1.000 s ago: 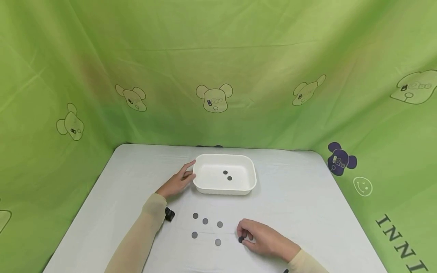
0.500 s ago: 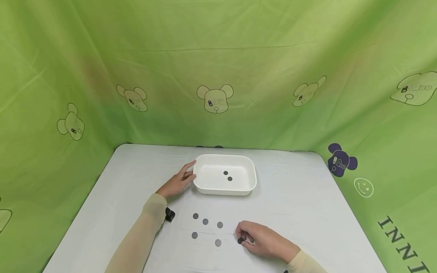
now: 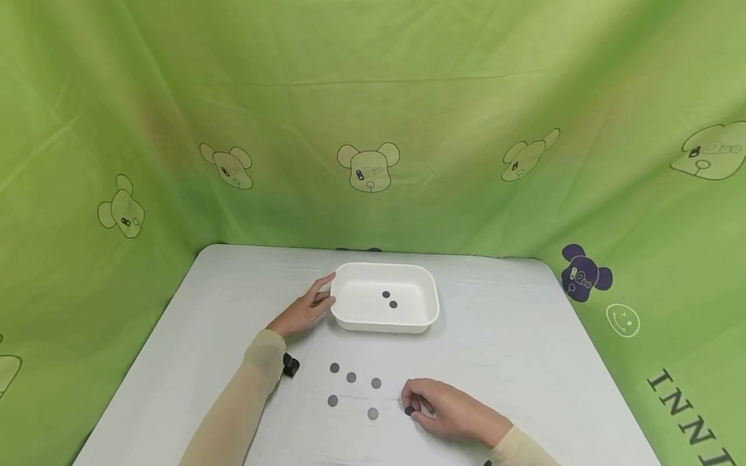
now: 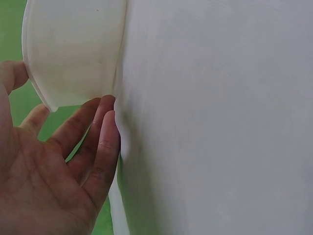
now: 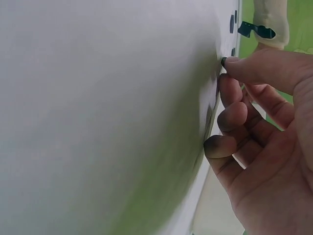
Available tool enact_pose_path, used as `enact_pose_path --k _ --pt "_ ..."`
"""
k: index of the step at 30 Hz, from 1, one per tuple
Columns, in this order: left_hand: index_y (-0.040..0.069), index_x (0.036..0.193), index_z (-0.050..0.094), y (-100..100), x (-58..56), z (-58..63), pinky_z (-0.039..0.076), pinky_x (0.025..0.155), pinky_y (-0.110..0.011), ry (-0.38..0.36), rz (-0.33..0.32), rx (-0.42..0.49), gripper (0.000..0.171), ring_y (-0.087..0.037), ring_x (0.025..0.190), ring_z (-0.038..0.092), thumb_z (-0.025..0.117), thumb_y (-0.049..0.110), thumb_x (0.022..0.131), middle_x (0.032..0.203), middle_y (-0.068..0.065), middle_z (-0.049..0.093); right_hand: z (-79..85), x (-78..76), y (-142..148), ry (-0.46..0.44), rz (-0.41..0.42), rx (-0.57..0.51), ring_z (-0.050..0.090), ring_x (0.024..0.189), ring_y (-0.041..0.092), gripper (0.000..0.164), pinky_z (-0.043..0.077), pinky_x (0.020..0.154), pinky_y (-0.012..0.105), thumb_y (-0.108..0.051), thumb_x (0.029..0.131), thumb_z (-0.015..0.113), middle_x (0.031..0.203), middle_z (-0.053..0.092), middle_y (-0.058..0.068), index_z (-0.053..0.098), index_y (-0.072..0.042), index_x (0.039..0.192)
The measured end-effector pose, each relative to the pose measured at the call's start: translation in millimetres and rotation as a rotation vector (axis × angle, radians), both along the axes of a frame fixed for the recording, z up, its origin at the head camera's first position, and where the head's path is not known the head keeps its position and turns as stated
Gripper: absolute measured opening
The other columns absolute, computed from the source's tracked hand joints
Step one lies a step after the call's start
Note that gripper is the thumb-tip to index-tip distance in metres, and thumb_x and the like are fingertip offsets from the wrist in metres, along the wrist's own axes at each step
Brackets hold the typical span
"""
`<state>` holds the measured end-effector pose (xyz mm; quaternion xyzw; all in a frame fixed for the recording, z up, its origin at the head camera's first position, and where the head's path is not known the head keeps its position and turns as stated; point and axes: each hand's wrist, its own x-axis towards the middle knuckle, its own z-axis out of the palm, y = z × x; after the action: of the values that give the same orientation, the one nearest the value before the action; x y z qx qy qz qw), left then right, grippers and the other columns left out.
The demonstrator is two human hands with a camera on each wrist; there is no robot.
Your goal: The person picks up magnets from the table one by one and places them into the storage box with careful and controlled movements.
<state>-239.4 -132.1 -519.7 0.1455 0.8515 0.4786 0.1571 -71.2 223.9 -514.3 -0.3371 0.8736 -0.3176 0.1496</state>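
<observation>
by the look of it the work is only partly done. inside the white tray [image 3: 344, 291], two flat dark discs [image 3: 393, 304] lie on the floor near each other, right of its middle. outside it, five grey discs [image 3: 351, 377] lie scattered on the table [image 3: 495, 336], well apart from one another, on the near side of the tray. the sixth disc [image 3: 409, 410] outside the tray is in the right hand [image 3: 444, 406], pinched between thumb and forefinger while the other fingers curl loosely; i cannot tell whether it is lifted off the table or touches it. so two discs are in the tray, and six, counting the pinched one, are out of it.

the left hand [image 3: 300, 315] has its fingers spread and fairly straight, thumb and fingertips touching the tray's left end without wrapping round it, which probably helps to steady it.

a black device [image 3: 291, 366] sits at the left wrist, beside the pale left sleeve [image 3: 230, 395], near the leftmost discs. a green curtain [image 3: 291, 213] printed with bear heads hangs behind the table and at both sides. nothing seems to block the way between the right hand and the tray except its raised wall; the nearest loose disc lies just left of that hand.
</observation>
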Motion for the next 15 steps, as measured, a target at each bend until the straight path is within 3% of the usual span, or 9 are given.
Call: enact_pose_path --k 5,15 --pt "0.052 0.168 0.020 0 0.3 0.5 0.023 0.127 -0.065 -0.001 -0.001 -0.004 0.065 -0.038 0.154 0.042 0.053 0.050 0.112 0.162 -0.011 0.052 -0.8 -1.9 1 0.019 0.005 -0.037 0.054 0.079 -0.002 0.025 0.051 0.070 0.018 -0.004 0.097 0.077 0.092 0.059 -0.021 0.064 -0.025 0.104" --pt "0.052 0.168 0.020 0 -0.5 0.1 0.025 0.127 -0.064 -0.006 -0.003 -0.006 0.065 -0.038 0.154 0.043 0.053 0.049 0.113 0.163 -0.012 0.051 -2.7 -11.3 -1 0.186 -0.024 -0.132 0.057 0.078 0.003 0.028 0.052 0.070 0.019 0.002 0.093 0.077 0.089 0.058 -0.017 0.064 -0.020 0.103"
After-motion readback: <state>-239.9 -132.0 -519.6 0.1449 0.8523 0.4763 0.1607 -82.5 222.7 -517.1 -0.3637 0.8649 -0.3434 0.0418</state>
